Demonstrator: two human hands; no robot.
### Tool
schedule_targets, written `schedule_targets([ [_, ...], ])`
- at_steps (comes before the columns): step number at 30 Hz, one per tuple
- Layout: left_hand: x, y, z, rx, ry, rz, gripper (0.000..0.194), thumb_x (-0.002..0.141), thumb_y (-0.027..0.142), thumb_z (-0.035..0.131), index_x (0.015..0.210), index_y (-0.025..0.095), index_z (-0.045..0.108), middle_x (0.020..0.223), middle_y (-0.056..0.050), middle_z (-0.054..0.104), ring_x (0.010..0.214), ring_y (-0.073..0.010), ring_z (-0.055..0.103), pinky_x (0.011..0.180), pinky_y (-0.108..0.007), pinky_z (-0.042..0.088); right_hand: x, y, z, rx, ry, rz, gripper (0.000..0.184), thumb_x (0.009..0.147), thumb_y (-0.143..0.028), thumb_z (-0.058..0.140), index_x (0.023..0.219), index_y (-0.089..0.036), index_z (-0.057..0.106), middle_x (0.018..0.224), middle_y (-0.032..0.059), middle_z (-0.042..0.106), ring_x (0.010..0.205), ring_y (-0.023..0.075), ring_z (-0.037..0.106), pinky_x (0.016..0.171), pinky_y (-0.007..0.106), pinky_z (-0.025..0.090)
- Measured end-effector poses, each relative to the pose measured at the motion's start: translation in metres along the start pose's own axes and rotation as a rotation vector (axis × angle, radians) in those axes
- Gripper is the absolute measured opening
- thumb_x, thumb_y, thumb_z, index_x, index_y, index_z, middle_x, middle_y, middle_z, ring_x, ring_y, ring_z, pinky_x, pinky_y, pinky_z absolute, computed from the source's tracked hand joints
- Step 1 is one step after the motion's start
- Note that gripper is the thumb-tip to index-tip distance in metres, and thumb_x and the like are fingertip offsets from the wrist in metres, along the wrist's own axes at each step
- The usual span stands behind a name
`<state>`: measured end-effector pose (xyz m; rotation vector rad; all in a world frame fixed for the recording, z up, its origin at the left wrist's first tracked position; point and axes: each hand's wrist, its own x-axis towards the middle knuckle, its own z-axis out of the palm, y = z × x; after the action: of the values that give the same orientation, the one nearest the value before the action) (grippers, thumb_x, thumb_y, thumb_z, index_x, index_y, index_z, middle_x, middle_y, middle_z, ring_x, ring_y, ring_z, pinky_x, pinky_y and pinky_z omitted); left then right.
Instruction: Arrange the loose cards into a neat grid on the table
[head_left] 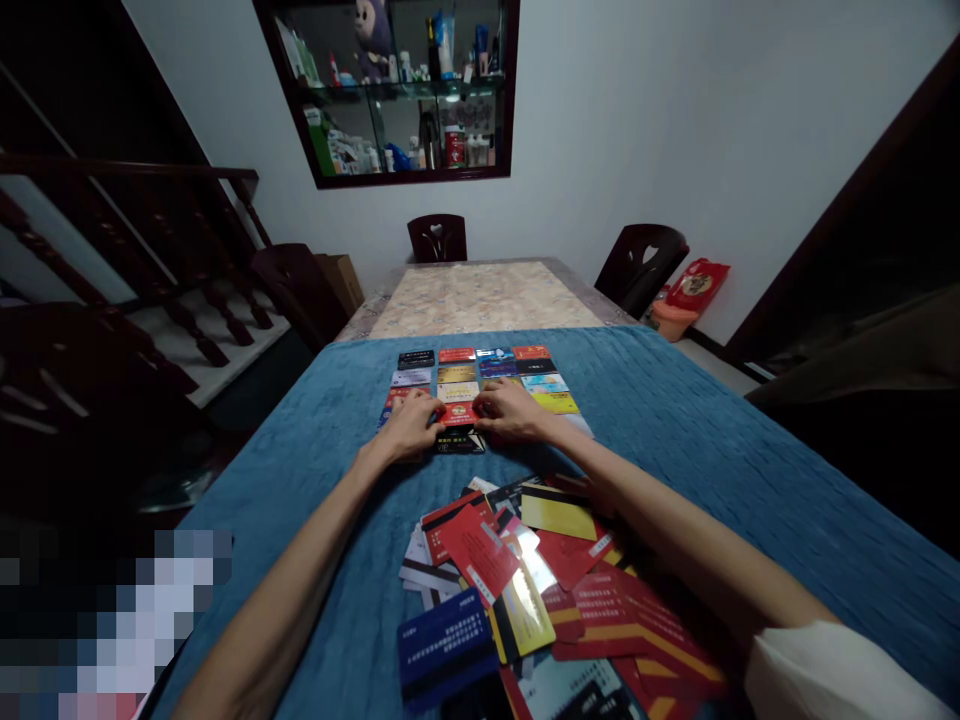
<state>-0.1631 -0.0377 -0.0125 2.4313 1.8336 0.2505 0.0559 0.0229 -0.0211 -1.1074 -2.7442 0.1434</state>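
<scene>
My left hand [409,424] and my right hand [511,411] grip a red card [459,414] from opposite sides, with bent fingers at its left and right edges. The red card lies within a grid of cards in rows. Just nearer to me is a black card [459,442] with light lettering, and just beyond is a cream-white card [457,392]. A yellow card [555,403] shows to the right of my right hand. My hands and wrists cover some cards of the grid. Under my right forearm and nearer to me spreads a loose pile with a blue card [448,648] and several red ones.
A blue cloth [300,450] covers the near table; a beige patterned cover [480,295] lies at the far end. Dark wooden chairs [641,265] stand around it. Stair railings [180,270] are at the left. A glass-shelved wall cabinet [401,178] hangs beyond.
</scene>
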Motion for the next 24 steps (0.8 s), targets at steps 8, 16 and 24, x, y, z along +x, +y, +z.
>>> schedule_targets([
  [8, 0.002, -0.002, 0.006, 0.075, -0.002, 0.036, 0.024, 0.09, 0.026, 0.054, 0.107, 0.019, 0.07, 0.12, -0.013, 0.067, 0.121, -0.0335, 0.048, 0.1, -0.054, 0.037, -0.002, -0.009, -0.006, -0.064, -0.044, 0.03, 0.034, 0.09, -0.046, 0.063, 0.111, -0.021, 0.072, 0.114, 0.0105, 0.067, 0.105, 0.0267, 0.053, 0.084, 0.033, 0.035],
  [16, 0.001, -0.002, 0.008, 0.08, 0.046, 0.063, 0.023, 0.092, 0.026, 0.052, 0.102, 0.02, 0.072, 0.115, -0.013, 0.068, 0.118, -0.0325, 0.049, 0.098, -0.052, 0.037, 0.0, -0.015, -0.008, -0.086, -0.065, 0.065, 0.032, 0.09, -0.045, 0.063, 0.112, -0.023, 0.072, 0.121, 0.0116, 0.065, 0.115, 0.0324, 0.05, 0.084, 0.038, 0.039],
  [24, -0.001, 0.001, 0.008, 0.126, 0.054, 0.053, 0.024, 0.092, 0.025, 0.049, 0.1, 0.021, 0.071, 0.114, -0.012, 0.067, 0.118, -0.033, 0.048, 0.098, -0.053, 0.037, 0.002, -0.022, -0.011, -0.102, -0.065, 0.09, 0.027, 0.09, -0.036, 0.061, 0.11, -0.024, 0.074, 0.12, 0.0129, 0.066, 0.115, 0.0327, 0.051, 0.084, 0.039, 0.041],
])
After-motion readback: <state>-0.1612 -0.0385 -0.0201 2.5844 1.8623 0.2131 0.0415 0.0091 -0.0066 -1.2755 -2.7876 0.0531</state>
